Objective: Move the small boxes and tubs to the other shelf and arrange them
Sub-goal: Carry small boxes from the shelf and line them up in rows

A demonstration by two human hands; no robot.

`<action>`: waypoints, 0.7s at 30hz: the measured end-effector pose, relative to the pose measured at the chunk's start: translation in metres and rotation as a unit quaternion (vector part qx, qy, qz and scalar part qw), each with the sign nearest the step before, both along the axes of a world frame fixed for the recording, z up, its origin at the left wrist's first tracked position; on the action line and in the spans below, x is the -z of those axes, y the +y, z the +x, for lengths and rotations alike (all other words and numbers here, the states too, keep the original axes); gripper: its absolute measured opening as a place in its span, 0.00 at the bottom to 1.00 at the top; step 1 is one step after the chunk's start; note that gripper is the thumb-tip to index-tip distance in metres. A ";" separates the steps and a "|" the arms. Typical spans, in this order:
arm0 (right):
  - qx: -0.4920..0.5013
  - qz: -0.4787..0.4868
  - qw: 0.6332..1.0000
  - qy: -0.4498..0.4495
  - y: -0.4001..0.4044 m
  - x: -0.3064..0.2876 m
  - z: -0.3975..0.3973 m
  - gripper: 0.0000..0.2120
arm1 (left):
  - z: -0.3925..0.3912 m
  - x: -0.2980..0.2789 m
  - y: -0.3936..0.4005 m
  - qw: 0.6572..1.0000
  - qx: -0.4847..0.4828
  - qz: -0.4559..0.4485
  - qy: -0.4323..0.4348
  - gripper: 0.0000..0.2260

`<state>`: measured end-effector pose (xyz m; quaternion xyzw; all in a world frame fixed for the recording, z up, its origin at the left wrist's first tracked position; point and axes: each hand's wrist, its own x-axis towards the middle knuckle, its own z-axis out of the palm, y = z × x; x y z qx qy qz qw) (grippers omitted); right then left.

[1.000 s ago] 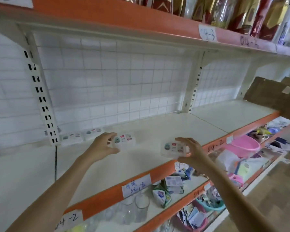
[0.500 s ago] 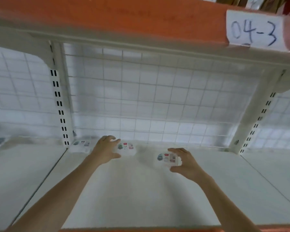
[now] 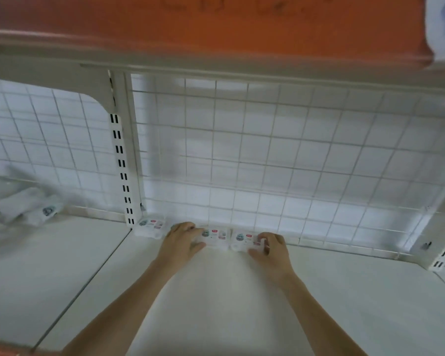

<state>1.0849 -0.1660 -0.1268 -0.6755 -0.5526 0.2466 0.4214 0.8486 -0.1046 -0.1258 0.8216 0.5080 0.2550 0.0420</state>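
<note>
Three small white boxes with printed labels stand in a row at the back of the white shelf [image 3: 216,304], against the wire grid. The leftmost box [image 3: 150,226] sits beside the slotted upright, untouched. My left hand [image 3: 183,240] grips the middle box [image 3: 215,237] from its left end. My right hand [image 3: 270,246] holds the right box [image 3: 244,241] from its right end. The two held boxes rest on the shelf, nearly touching each other.
A blurred pile of similar white packs [image 3: 23,209] lies on the neighbouring shelf bay to the left. The slotted upright [image 3: 121,165] divides the bays. An orange shelf edge [image 3: 216,21] runs overhead, and a wire grid [image 3: 280,163] backs the shelf.
Both hands have carried their boxes from mid-shelf to the back, setting them down in line with the box by the upright. The camera has moved closer in.
</note>
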 end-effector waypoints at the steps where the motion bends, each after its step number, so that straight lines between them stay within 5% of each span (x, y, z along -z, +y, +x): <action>1: 0.006 0.005 1.000 -0.001 0.000 0.001 -0.002 0.18 | 0.001 0.000 0.000 1.000 -0.005 0.001 0.001 0.18; 12: 0.006 0.052 0.991 -0.124 0.003 0.012 -0.007 0.18 | 0.010 0.007 -0.001 0.999 -0.036 0.018 0.000 0.16; 21: 0.016 -0.059 0.984 -0.167 -0.032 -0.006 -0.005 0.29 | -0.005 -0.009 -0.012 0.996 0.021 -0.004 0.090 0.26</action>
